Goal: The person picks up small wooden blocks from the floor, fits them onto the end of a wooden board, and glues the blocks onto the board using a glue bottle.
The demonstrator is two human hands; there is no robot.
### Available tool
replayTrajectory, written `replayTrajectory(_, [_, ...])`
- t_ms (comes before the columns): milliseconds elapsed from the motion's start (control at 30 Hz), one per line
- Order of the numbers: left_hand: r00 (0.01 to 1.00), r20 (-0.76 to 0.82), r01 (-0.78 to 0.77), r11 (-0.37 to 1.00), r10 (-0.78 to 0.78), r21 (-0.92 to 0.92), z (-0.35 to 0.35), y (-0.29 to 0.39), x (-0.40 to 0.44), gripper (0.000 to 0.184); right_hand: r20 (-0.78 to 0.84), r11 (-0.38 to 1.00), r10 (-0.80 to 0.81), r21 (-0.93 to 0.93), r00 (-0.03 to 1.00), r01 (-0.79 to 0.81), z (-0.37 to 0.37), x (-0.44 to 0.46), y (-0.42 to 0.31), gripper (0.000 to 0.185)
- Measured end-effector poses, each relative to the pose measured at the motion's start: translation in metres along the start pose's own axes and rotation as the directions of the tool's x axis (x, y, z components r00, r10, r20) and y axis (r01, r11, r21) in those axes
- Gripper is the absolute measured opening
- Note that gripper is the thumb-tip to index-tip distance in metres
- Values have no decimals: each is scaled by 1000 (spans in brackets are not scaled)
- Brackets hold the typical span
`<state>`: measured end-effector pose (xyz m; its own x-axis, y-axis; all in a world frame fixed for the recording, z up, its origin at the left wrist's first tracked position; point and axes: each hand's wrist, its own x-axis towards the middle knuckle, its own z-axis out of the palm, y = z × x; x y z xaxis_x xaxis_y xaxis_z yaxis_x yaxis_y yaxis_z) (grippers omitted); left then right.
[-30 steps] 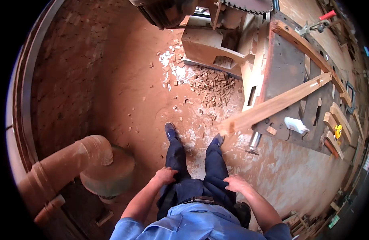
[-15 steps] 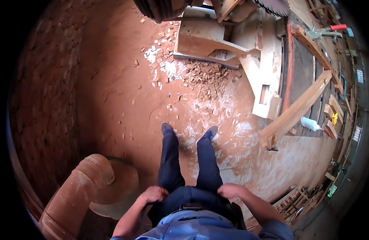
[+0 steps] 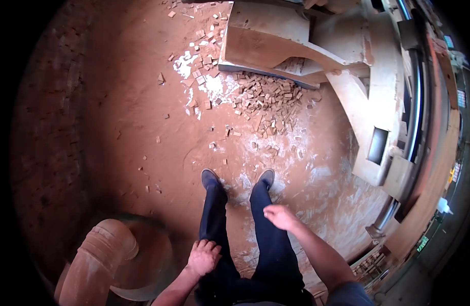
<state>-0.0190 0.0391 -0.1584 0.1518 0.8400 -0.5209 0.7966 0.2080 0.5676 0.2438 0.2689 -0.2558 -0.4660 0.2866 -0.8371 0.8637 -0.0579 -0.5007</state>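
From the head camera, we look down past our own dark trousers (image 3: 214, 214) to two dark shoes (image 3: 266, 178), set apart on a reddish, dusty floor (image 3: 143, 127); the trousers, the thing nearest both hands, run from the bottom of the view up toward the middle of the floor. Our left hand (image 3: 204, 257) rests on the left trouser leg, back of the hand upward, its fingers bent and slightly spread over the cloth; our right hand (image 3: 280, 216) is at the inner side of the right trouser leg, its fingers curled inward — we cannot tell whether it touches the cloth or pinches anything.

Toward the far edge of the floor lies a heap of small wood blocks (image 3: 268, 99), close against the dark lower edge of a pale, dusty machine frame (image 3: 268, 48); loose blocks and whitish patches are scattered to the left of the heap. The frame's right part has a dark rectangular slot (image 3: 377, 145); beyond it runs a shiny metal rod (image 3: 416, 104); farther right, a long wooden plank (image 3: 426, 196) slants down toward the floor's right edge, with a white bottle (image 3: 443, 206) just beside it. At the floor's near left corner stands a wide, ribbed pipe (image 3: 99, 252) — it bends toward a round, dusty drum (image 3: 150, 255); along the left edge rises a shadowed, brick-like wall (image 3: 46, 132).
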Motion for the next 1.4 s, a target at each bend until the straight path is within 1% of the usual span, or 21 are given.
replayTrajectory(33, [999,-27,44,998,-45,-38,11,-9,11,27,-30,998,63,24,998,-62,-2,30,15,29])
replayTrajectory(100, [983,-103,140,985,-150,-99,24,-20,29,28,-45,980,197,-29,979,-198,-30,70,1,31])
replayTrajectory(167, [964,-147,204,972,-220,-120,39,-24,40,27,-78,955,212,-194,974,-223,-47,115,11,31])
replayTrajectory(200, [952,-167,236,963,-255,-130,44,-24,44,27,-80,946,254,-188,964,-265,-58,133,7,31])
replayTrajectory(233, [944,-201,240,962,-263,-133,47,-24,47,25,-103,951,228,-190,968,-244,-66,153,13,33])
replayTrajectory(300, [936,-205,260,955,-286,-143,49,-26,51,24,-196,965,174,-164,965,-207,-86,186,6,37])
replayTrajectory(400, [919,-255,273,952,-301,-138,46,-31,62,26,-282,963,140,-184,949,-196,-114,241,4,43])
replayTrajectory(500, [901,-269,313,939,-340,-139,40,-34,72,27,-328,945,86,-273,941,-182,-137,298,8,50])
replayTrajectory(600, [891,-237,352,919,-386,-176,30,-38,77,30,-442,878,-55,-449,896,-168,-150,336,-3,56])
replayTrajectory(667, [895,-219,358,918,-390,-170,15,-37,83,32,-460,896,-12,-399,888,-195,-161,365,-4,58])
replayTrajectory(700, [886,-267,346,923,-380,-166,14,-40,88,33,-468,904,9,-375,884,-207,-165,378,-5,59])
replayTrajectory(800, [887,-238,366,916,-397,-164,8,-42,94,34,-510,891,54,-364,858,-272,-175,405,-15,59])
replayTrajectory(833, [883,-251,366,916,-398,-164,7,-43,96,34,-523,876,104,-354,846,-327,-177,412,-20,61])
replayTrajectory(933, [881,-248,376,914,-403,-152,5,-45,101,34,-535,835,170,-367,828,-409,-182,435,-18,57])
replayTrajectory(967, [884,-248,371,917,-397,-145,3,-46,104,34,-509,833,218,-347,833,-430,-186,432,-28,59])
replayTrajectory(1067, [882,-249,374,916,-399,-144,0,-48,108,35,-528,845,219,-317,820,-430,-189,447,-18,60])
replayTrajectory(1100, [882,-253,371,917,-397,-145,1,-49,109,34,-549,848,214,-307,808,-433,-189,450,-16,54])
replayTrajectory(1200, [884,-260,362,921,-387,-142,0,-49,110,34,-544,855,153,-346,825,-386,-190,433,-21,43])
replayTrajectory(1233, [886,-262,358,924,-382,-136,-1,-49,111,34,-614,904,54,-304,788,-299,-186,433,-10,34])
replayTrajectory(1333, [900,-253,332,934,-355,-128,-3,-46,109,33,-709,996,-65,-88,702,4,-153,390,-10,23])
replayTrajectory(1400, [887,-246,345,915,-390,-208,11,-44,107,30,-703,985,72,162,707,61,-116,349,-10,15])
